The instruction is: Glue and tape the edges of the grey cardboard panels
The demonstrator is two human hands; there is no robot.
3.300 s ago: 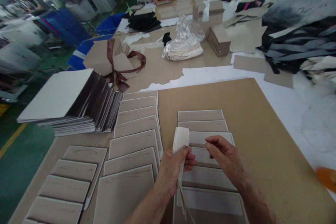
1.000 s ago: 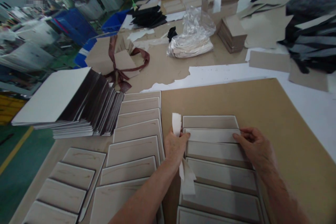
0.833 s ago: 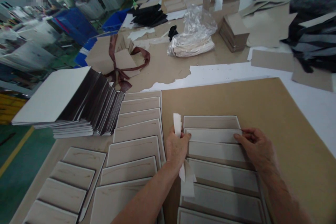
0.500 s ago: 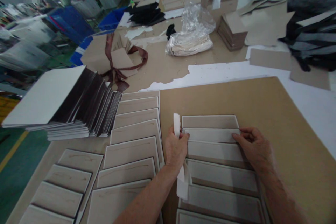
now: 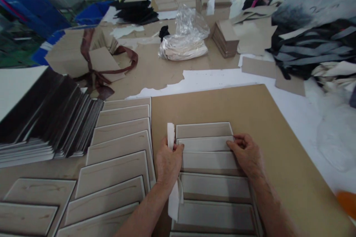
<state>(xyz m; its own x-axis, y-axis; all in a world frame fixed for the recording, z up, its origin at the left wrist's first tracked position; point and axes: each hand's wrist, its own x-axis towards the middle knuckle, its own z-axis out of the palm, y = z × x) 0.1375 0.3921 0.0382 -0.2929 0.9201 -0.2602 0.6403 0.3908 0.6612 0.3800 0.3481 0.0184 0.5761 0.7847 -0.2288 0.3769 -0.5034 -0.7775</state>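
Press the strip (image 5: 205,143) flat from both ends at once, edges square to the panel above and the overlap even with the rest of the row. Keep the left hand (image 5: 168,163) light on the strip's left end, since the same fist also grips a wad of white paper (image 5: 170,136), clutched upright with its tail hanging below the wrist. Hold the right hand (image 5: 246,154) with fingers curled, tips pinching the strip's right end against the stack.

Lies second from the top in a shingled column of panels (image 5: 214,187) on a brown board (image 5: 250,107). Looks pale grey, long and narrow, thin white border, flat and stiff. Resembles the wood-grained panels (image 5: 119,144) fanned in a second column to the left, beside a slumped stack of dark-edged sheets (image 5: 41,118).
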